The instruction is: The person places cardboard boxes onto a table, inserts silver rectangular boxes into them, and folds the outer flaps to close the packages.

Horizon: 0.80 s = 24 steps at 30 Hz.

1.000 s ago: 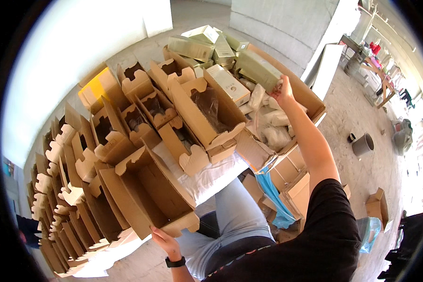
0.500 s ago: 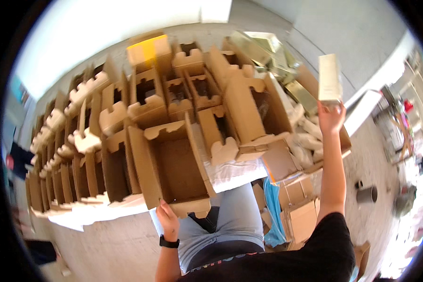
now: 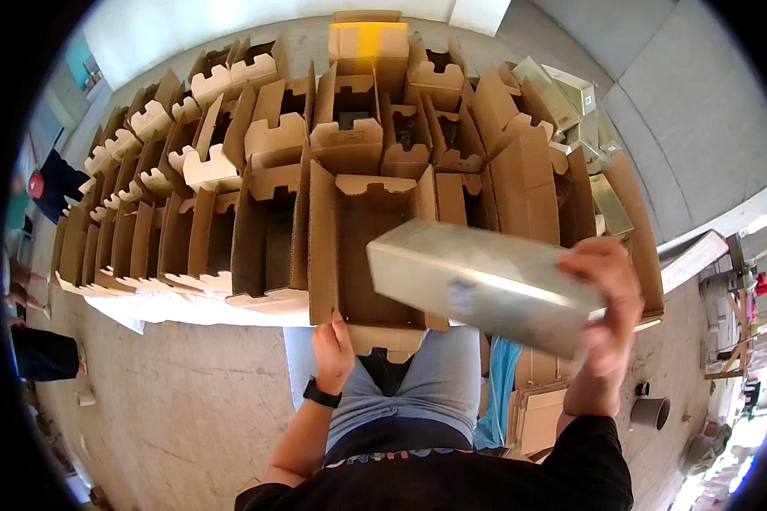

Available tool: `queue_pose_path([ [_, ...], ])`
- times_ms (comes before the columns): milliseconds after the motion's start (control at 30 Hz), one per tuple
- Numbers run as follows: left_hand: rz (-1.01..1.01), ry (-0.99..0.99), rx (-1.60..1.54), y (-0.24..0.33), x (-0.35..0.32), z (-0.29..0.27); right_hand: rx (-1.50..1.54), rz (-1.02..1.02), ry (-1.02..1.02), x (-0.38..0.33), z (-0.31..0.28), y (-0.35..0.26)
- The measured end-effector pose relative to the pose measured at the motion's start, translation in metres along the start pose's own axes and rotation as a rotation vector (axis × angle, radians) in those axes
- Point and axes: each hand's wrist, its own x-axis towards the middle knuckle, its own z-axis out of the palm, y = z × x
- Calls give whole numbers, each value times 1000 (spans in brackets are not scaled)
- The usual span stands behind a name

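My right hand (image 3: 607, 298) grips one end of a long, pale gold rectangular box (image 3: 486, 277). The gold box is tilted, its free end reaching over the right side of an open cardboard box (image 3: 323, 247) in front of me. That cardboard box stands at the near edge, flaps up, and I see only brown cardboard inside it. My left hand (image 3: 332, 351), with a dark watch on the wrist, pinches the cardboard box's near left corner. The gold box hides part of the cardboard box's right side and the cartons behind it.
Several open cardboard cartons (image 3: 273, 136) stand in rows across the table on a white cloth (image 3: 196, 313). More gold boxes (image 3: 562, 98) are piled at the far right. Flattened cardboard (image 3: 541, 417) and blue plastic (image 3: 498, 392) lie by my right leg. Another person (image 3: 55, 187) is at the far left.
My right hand has brought the gold box from upright at the far right down and leftward toward the open carton. The view has turned; my left hand stays on the carton's corner.
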Motion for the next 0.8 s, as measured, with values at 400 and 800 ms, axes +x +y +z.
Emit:
queue_pose_path([
  [400, 1, -26, -23, -14, -1, 2, -431, -30, -154, -6, 149, -35],
  [800, 9, -15, 4, -15, -1, 5, -508, 38, -369, -23, 155, -4],
])
